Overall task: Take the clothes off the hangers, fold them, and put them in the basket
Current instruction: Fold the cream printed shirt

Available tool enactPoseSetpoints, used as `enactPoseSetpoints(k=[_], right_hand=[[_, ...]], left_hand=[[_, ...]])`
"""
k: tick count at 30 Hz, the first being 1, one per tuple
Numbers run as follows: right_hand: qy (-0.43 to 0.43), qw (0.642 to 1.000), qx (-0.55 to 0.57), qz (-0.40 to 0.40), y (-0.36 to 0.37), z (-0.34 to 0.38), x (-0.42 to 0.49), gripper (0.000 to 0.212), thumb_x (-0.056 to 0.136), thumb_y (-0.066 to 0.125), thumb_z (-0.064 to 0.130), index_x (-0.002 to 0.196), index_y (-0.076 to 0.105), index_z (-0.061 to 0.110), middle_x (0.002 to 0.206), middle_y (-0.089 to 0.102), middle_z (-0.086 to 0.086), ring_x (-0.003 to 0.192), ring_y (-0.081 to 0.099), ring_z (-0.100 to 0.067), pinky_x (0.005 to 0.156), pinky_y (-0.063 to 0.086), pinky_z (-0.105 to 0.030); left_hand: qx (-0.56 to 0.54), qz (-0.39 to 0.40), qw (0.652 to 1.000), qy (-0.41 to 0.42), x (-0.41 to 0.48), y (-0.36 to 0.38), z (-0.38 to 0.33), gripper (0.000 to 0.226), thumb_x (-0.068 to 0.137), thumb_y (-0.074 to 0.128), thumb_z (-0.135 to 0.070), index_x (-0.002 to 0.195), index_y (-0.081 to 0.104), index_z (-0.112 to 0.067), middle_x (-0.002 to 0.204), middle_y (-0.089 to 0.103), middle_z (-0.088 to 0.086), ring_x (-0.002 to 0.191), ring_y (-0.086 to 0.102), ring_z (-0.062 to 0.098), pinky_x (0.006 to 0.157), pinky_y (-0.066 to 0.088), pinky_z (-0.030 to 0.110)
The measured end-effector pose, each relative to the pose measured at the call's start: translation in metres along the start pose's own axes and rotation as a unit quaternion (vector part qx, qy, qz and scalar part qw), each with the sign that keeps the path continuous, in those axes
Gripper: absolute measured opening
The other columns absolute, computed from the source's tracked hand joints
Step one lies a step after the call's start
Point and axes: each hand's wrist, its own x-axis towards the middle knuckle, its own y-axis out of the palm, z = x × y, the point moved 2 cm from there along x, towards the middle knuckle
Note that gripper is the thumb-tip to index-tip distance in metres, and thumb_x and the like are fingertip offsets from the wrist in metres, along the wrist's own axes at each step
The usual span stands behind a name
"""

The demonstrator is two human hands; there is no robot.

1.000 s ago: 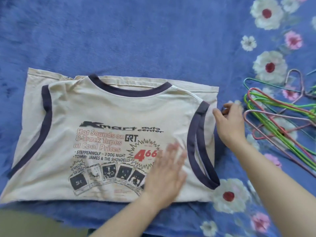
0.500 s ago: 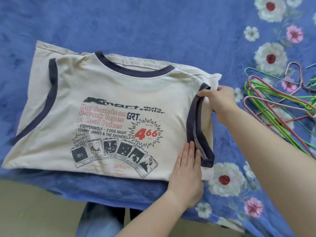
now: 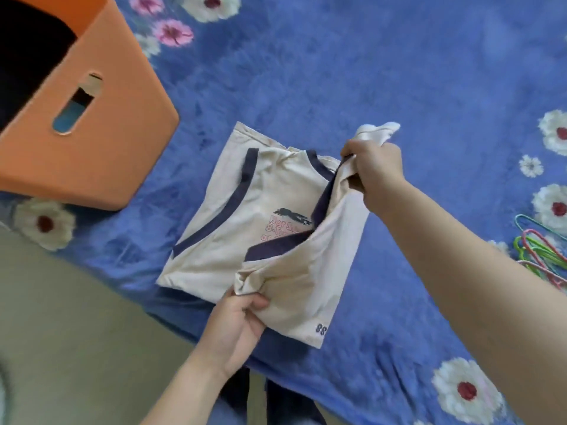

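Observation:
A cream sleeveless shirt (image 3: 221,234) with navy trim and a printed front lies on the blue floral blanket (image 3: 337,87). Its right half is lifted and folded over towards the left, covering most of the print. My right hand (image 3: 376,174) grips the upper edge of that flap near the collar. My left hand (image 3: 237,320) pinches the flap's lower corner at the bed's front edge. An orange basket (image 3: 101,148) with a handle slot stands at the upper left, dark cloth inside it.
Several coloured wire hangers (image 3: 541,256) lie in a heap at the right edge of the blanket. The bed's front edge runs diagonally at the lower left, with beige floor (image 3: 61,332) beyond it. Open blanket stretches behind the shirt.
Both hands have taken hold of the shirt's right side and folded it over leftwards. The view has swung left, bringing the orange basket into sight.

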Motion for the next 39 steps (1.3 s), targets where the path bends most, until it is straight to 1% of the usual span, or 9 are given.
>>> enactPoseSetpoints(k=[4,9,14,18,21,26,29,34,39], right_hand=[[-0.041,0.997,-0.049,0.034,0.081,0.011,-0.006,0.013,0.079,0.061,0.004,0.082,0.049,0.008,0.071,0.052,-0.008,0.057,0.059,-0.021,0.058,0.059,-0.040],[-0.039,0.966,-0.192,0.171,0.157,-0.016,-0.014,0.041,0.086,0.066,0.029,0.120,0.050,0.015,0.101,0.065,-0.011,0.085,0.067,-0.024,0.078,0.058,-0.039],[-0.093,0.935,-0.304,0.156,0.160,-0.060,-0.015,0.060,0.087,0.062,0.021,0.144,0.045,0.011,0.098,0.067,-0.004,0.086,0.066,-0.021,0.079,0.052,-0.035],[-0.209,0.887,-0.394,0.124,0.150,-0.082,-0.026,0.048,0.090,0.057,0.021,0.138,0.051,0.014,0.111,0.060,-0.002,0.097,0.060,-0.018,0.091,0.049,-0.037],[-0.320,0.795,-0.505,0.100,0.138,-0.104,-0.039,0.061,0.095,0.053,0.031,0.151,0.033,0.019,0.148,0.040,-0.004,0.135,0.037,-0.023,0.109,0.031,-0.039],[-0.346,0.702,-0.605,0.143,0.108,-0.163,-0.060,0.065,0.095,0.030,0.051,0.155,0.009,0.036,0.163,0.008,0.000,0.150,0.002,-0.020,0.118,0.006,-0.040],[-0.342,0.666,-0.645,0.154,0.078,-0.198,-0.065,0.059,0.096,0.030,0.053,0.153,0.018,0.041,0.161,0.022,0.001,0.148,0.013,-0.023,0.116,0.012,-0.047],[-0.203,0.801,-0.563,-0.010,0.020,-0.217,-0.080,0.059,0.092,0.037,0.050,0.149,0.031,0.036,0.156,0.028,0.002,0.141,0.022,-0.018,0.109,0.017,-0.044],[0.024,0.978,-0.186,-0.092,0.007,-0.207,-0.098,0.033,0.090,0.063,0.032,0.117,0.051,0.020,0.094,0.059,0.002,0.094,0.058,-0.019,0.075,0.045,-0.028]], left_hand=[[-0.103,-0.035,0.994,0.001,0.008,-0.062,-0.037,0.080,0.050,0.059,0.010,0.129,0.056,0.001,0.128,0.062,0.019,0.119,0.060,0.032,0.096,0.049,0.044],[0.033,-0.135,0.990,-0.018,0.021,-0.125,-0.060,0.048,0.077,0.035,0.020,0.104,0.063,-0.008,0.093,0.073,0.004,0.093,0.065,0.021,0.085,0.054,0.034],[0.186,-0.140,0.973,-0.003,0.030,-0.138,-0.074,0.027,0.076,0.079,-0.019,0.100,0.068,-0.018,0.091,0.075,0.000,0.088,0.070,0.016,0.082,0.057,0.038],[0.269,-0.256,0.923,0.095,0.039,-0.145,-0.073,0.008,0.091,0.066,-0.015,0.084,0.069,-0.018,0.078,0.073,0.001,0.080,0.067,0.021,0.080,0.054,0.045],[0.357,-0.339,0.854,0.166,0.040,-0.144,-0.075,0.012,0.090,0.061,-0.011,0.097,0.060,-0.021,0.098,0.065,0.000,0.095,0.062,0.023,0.087,0.049,0.037],[0.609,-0.240,0.726,0.211,0.051,-0.116,-0.081,0.078,0.078,0.058,-0.061,0.140,0.041,-0.016,0.131,0.043,0.000,0.125,0.036,0.022,0.102,0.032,0.040],[0.707,-0.219,0.651,0.169,0.072,-0.119,-0.086,0.061,0.092,0.056,-0.046,0.140,0.039,-0.014,0.131,0.048,0.011,0.122,0.042,0.033,0.098,0.035,0.047],[0.656,-0.206,0.703,0.181,0.078,-0.132,-0.097,0.025,0.102,0.040,-0.031,0.116,0.049,-0.013,0.115,0.061,0.011,0.108,0.053,0.035,0.077,0.035,0.040],[0.576,-0.180,0.781,0.161,0.067,-0.125,-0.103,0.033,0.096,0.053,-0.045,0.111,0.057,-0.016,0.098,0.066,-0.002,0.098,0.057,0.023,0.080,0.040,0.036]])
